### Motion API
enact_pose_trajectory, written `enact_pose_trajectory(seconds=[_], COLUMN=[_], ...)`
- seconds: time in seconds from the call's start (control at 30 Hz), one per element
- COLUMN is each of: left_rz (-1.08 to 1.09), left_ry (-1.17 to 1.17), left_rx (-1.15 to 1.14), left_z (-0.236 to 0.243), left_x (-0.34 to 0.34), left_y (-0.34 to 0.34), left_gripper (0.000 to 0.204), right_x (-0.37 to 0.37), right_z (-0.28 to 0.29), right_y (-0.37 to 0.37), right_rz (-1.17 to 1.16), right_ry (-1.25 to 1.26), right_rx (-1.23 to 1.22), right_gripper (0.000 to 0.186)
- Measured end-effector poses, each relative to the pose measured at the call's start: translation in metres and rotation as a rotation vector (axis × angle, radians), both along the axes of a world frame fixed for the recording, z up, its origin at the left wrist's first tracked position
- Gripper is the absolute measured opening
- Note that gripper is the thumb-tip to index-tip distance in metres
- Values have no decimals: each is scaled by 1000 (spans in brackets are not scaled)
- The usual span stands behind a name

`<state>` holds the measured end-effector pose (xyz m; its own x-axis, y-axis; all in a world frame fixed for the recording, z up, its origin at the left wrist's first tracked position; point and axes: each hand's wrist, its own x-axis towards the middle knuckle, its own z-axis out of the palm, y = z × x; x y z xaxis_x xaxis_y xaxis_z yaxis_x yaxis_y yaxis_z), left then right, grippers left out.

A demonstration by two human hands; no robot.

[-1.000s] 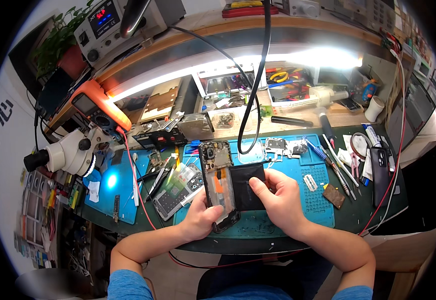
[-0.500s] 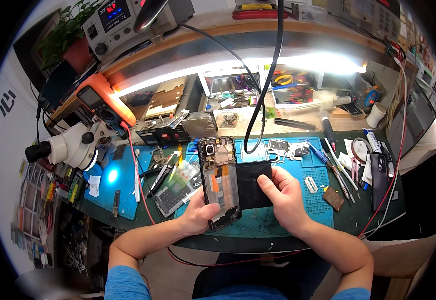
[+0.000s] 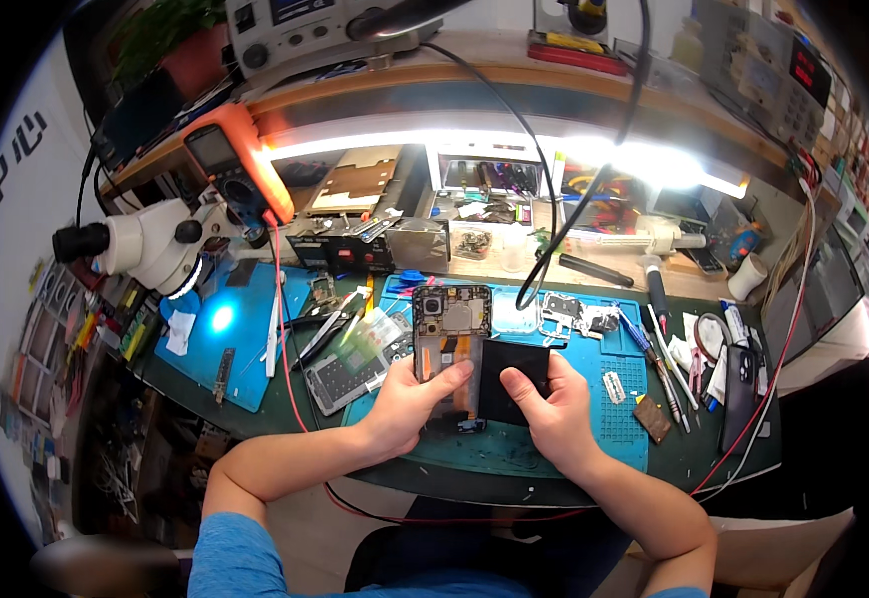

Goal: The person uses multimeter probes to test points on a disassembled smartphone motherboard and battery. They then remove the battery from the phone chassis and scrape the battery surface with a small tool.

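My left hand [image 3: 407, 404] is closed around an opened smartphone [image 3: 461, 317], its thumb lying across the inner side. The phone's camera module and boards show at the top, and orange ribbon strips lie in the recess below. My right hand [image 3: 561, 419] pinches a black phone battery [image 3: 516, 357], a flat rectangle, thumb on top and fingers behind. The battery is right beside the phone's right edge; whether they touch, I cannot tell. Both are held over the blue work mat [image 3: 514, 448].
Left of the phone lie a grey phone frame [image 3: 355, 374] and tweezers. A microscope [image 3: 145, 244] stands at far left, near an orange multimeter [image 3: 240, 169]. A razor blade [image 3: 613, 387], screwdrivers [image 3: 659, 354] and a dark phone [image 3: 740, 399] lie right. A black cable [image 3: 594, 199] hangs ahead.
The phone now stands more upright, and my left thumb has moved up its inner side. The battery is tilted a little and still beside it. The whole view has shifted slightly.
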<state>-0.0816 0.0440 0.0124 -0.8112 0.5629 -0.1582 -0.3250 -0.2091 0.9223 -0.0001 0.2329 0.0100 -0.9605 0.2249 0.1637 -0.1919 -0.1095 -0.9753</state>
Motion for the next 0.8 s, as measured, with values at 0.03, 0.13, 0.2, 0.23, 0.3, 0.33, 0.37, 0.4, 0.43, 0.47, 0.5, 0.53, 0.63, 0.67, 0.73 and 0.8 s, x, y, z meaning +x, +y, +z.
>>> enact_pose_trajectory(seconds=[0.03, 0.13, 0.2, 0.23, 0.3, 0.33, 0.37, 0.4, 0.43, 0.47, 0.5, 0.53, 0.63, 0.67, 0.73, 0.8], left_rz=[1, -5, -23, -41, -77, -77, -77, -77, -96, -115, -134, -139, -104, -60, 21, -33], left_ry=[-5, -14, -15, -11, 0, 16, 32, 48, 73, 98, 123, 141, 107, 35, 41, 178], left_rx=[5, 14, 10, 26, 56, 54, 51, 49, 27, 5, -17, -17, 34, 84, 108, 100], left_z=[-1, 1, 5, 7, 10, 12, 13, 14, 14, 14, 14, 13, 15, 18, 6, 10], left_x=[0, 0, 2, 2, 3, 4, 5, 6, 6, 5, 4, 3, 2, 1, -14, -14], left_y=[0, 0, -1, -2, -4, -3, -3, -2, -3, -4, -5, -5, -4, -2, -8, -9], left_gripper=[27, 25, 23, 21, 18, 18, 18, 18, 18, 19, 21, 22, 26, 26, 34, 34], right_x=[0, 1, 2, 3, 6, 8, 9, 10, 11, 12, 12, 11, 9, 9, 12, 12], right_z=[1, 2, 1, 2, 4, 4, 2, 0, 0, 0, 1, 4, 0, 2, 11, 16], right_y=[0, -1, -2, -1, 0, 1, 3, 4, 5, 6, 8, 7, 10, 13, 12, 22], right_rz=[11, 38, 48, 58, 76, 81, 86, 90, 100, 109, 119, 125, 130, 202, 349, 402], right_ry=[4, 19, 35, 32, 25, 37, 48, 59, 77, 96, 114, 137, 221, 377, 575, 541], right_rx=[-13, -60, -102, -103, -104, -103, -103, -103, -104, -106, -107, -105, -79, 104, 226, -1], right_gripper=[25, 25, 25, 25, 25, 25, 25, 25, 24, 23, 23, 19, 17, 16, 16, 15])
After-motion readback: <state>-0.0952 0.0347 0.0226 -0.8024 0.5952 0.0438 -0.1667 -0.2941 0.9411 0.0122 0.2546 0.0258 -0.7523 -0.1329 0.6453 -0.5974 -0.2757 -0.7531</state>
